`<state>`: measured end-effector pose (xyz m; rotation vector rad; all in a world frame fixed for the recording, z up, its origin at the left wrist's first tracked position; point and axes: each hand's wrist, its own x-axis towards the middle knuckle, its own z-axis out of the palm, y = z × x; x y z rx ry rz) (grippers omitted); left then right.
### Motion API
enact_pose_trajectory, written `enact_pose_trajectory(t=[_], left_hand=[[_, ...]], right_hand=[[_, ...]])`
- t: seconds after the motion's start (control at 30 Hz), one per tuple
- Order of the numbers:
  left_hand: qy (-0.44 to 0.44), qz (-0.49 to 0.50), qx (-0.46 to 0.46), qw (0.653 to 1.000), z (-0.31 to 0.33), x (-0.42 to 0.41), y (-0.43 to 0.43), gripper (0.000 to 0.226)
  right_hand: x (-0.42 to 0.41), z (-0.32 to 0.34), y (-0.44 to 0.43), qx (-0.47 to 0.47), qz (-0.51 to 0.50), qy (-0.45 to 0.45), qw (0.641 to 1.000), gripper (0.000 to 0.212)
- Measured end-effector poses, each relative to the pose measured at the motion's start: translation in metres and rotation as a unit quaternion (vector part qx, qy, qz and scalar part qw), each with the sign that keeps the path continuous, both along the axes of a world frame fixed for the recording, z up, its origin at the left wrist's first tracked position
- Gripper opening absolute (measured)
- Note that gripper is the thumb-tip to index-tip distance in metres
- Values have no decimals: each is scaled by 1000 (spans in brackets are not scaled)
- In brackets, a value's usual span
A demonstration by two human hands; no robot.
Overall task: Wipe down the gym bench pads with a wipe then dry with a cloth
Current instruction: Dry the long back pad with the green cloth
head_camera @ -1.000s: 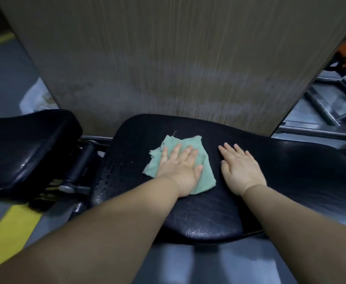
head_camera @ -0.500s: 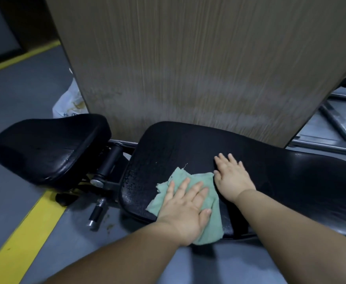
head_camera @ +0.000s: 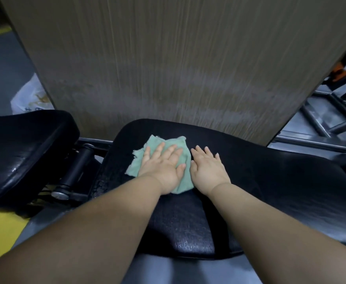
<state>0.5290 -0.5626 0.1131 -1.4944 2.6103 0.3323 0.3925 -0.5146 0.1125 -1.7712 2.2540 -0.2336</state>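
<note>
A long black bench pad (head_camera: 270,181) stretches from the centre to the right. A green cloth (head_camera: 178,146) lies flat on its left part, near the far edge. My left hand (head_camera: 162,167) presses down on the cloth with fingers spread. My right hand (head_camera: 208,169) rests flat on the bare pad, touching the cloth's right edge, and holds nothing. A second black pad (head_camera: 20,152), the seat, sits to the left across a gap with the hinge.
A tall wood-grain panel (head_camera: 178,58) stands right behind the bench. A black roller and metal bracket (head_camera: 75,169) join the two pads. Metal frame bars (head_camera: 321,124) lie at the right. A white plastic bag (head_camera: 30,97) sits at the back left, and a yellow floor line (head_camera: 2,234) runs at lower left.
My left hand has pushed the cloth from the pad's near edge back toward the far edge. My right hand moved with it, staying beside the cloth.
</note>
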Motion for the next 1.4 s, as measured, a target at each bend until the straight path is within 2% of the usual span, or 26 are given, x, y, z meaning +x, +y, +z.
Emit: enact_pose_trajectory(t=[0.17,0.4,0.63,0.83,1.1,1.27,1.4], left_hand=[[0,7,-10,1000,-1,-10,-41,56],[2,40,-19,999,-2,-24,-94,55],[-5,41,-31,999,-3,-27,-107,55],[-6,30,-18,999,-2,-8,-78,56],[1,-5,6,1000,0,79,12,57],[-13,8,6,1000,-3,108,52,89],[-12,21,2,1000,-3,111,59,83]], right_hand=[[3,-8,-10,-30,-32,17,999,51],[4,-11,-9,-30,-25,37,999,52],[4,-13,-11,-32,-35,60,997,51],[4,-11,-12,-25,-33,65,997,52],[8,-4,-8,-11,-36,69,997,51],[16,-2,-6,12,-58,83,995,53],[52,-4,3,16,-13,60,998,55]])
